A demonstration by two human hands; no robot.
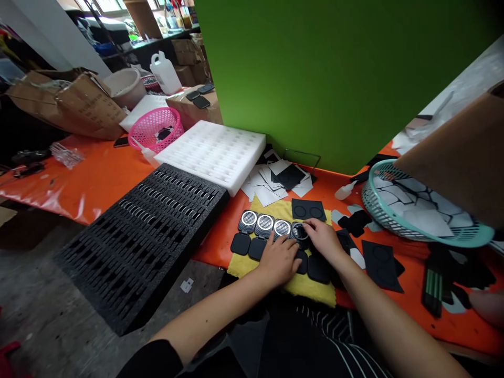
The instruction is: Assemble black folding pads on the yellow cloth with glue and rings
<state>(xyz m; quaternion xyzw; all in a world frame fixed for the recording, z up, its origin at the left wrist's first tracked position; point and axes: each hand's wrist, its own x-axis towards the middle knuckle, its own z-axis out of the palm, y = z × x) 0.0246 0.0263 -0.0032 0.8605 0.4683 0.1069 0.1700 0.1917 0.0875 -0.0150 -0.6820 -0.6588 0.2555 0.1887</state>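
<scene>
Several black hinged cases lie opened flat in a row on a yellow cloth (293, 286), with round grids inside silvery-white rings. My left hand (279, 260) rests palm down over the lower halves, fingers spread, its fingertips near a bright-ringed case (282, 228). At the right end of the row, my right hand (323, 239) has its thumb and fingers closed together at the edge of a darker-ringed case (300, 232). Whatever is between those fingertips is hidden. Just above lies a black sheet (308, 210) with two ring outlines.
To the left, a black foam tray (129, 252) holds rows of thin discs, with white foam (212, 149) behind. A green panel (315, 79) rises at the back. Paper pieces (268, 191), a teal basket (425, 231), a pink basket (137, 128) and a small bottle (345, 191) surround the cloth.
</scene>
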